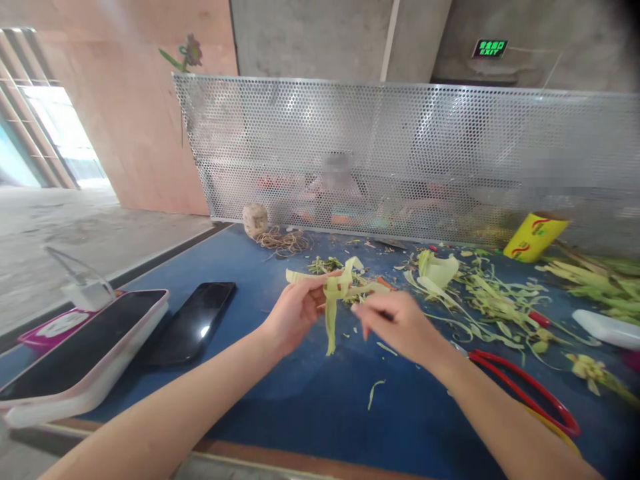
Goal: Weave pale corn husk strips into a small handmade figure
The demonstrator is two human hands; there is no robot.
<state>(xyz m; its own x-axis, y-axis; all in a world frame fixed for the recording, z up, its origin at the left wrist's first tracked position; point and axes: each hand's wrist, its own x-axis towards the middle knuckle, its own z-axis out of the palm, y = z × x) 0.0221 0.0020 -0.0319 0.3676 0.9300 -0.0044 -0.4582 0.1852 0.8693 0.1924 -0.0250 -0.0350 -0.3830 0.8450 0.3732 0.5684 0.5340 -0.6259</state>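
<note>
**Head view: both hands on a folded leaf strip at mid-frame**

Your left hand (295, 313) sits just left of centre, its fingers pinched closed on the pale yellow-green folded leaf strip (334, 293). One end of the strip hangs straight down below your fingers, while other ends fan to the left and right above the blue table top (310, 400). Your right hand (395, 323), just right of centre, is closed with fingertips together at the strip's right-hand end; whether it truly grips that end cannot be told.

In the lower left of the frame lie a black smartphone (193, 323) and, beside it, a dark-screened tablet in a pale pink case (85, 353). In the upper middle, a ball of tan twine (255, 220) rests against the perforated metal screen (400, 153), with loose twine beside it. At right, a scatter of green leaf trimmings (490, 300) covers the table; a yellow cup (534, 237) leans at the screen's foot. Red-handled scissors (525, 387) lie in the lower right, partly behind your right forearm.
</note>
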